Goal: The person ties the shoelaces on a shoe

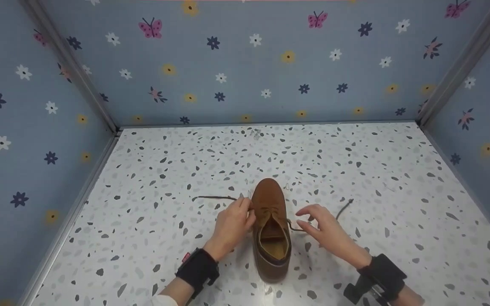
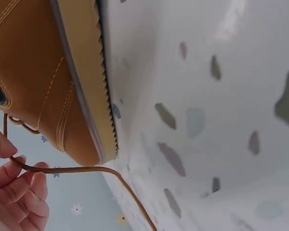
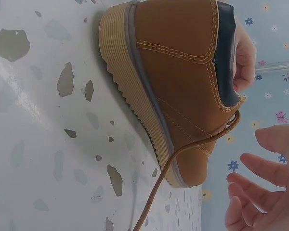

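Note:
A brown leather shoe [image 1: 269, 195] stands upright on the speckled surface, its toe pointing away from me. At its left side my left hand [image 1: 233, 225] pinches one brown shoelace [image 2: 72, 169] between thumb and fingers; the lace's end trails out to the left. On the other side my right hand [image 1: 326, 229] hovers with fingers spread and apart from the shoe. In the right wrist view the second shoelace [image 3: 183, 147] runs from the eyelets down the shoe's side to the surface, untouched by the right fingers [image 3: 265, 168].
The shoe stands on a white table [image 1: 164, 170] with grey flecks. Blue panels [image 1: 236, 63] with flowers and butterflies enclose it at the back, left and right. Dark straps with devices [image 1: 198, 272] sit on both wrists.

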{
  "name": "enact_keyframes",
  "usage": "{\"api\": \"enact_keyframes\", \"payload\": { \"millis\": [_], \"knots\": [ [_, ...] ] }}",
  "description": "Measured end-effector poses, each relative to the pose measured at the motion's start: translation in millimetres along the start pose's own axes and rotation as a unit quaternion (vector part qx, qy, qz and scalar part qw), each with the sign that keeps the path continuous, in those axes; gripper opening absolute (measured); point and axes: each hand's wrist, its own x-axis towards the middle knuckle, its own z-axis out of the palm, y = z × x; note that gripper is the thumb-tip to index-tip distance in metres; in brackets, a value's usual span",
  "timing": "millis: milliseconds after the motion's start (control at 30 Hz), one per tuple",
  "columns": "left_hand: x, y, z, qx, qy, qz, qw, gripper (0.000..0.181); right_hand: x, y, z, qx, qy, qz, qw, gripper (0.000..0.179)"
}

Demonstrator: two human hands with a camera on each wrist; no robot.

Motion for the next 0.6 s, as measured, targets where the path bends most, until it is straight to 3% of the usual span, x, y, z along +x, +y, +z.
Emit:
{"api": "enact_keyframes", "payload": {
  "millis": [333, 600],
  "knots": [
    [16.4, -4.2, -13.3, 0.027, 0.025, 0.012, 0.9993, 0.012, -2.1, 1.3, -0.6, 0.0, -0.002, 0.011, 0.9999, 0.007],
    [32.4, -1.7, -27.2, 0.026, 0.034, 0.015, 0.999, 0.01, -5.5, 3.2, 3.7, 0.035, -0.054, 0.08, 0.9947, 0.016]
  ]
}}
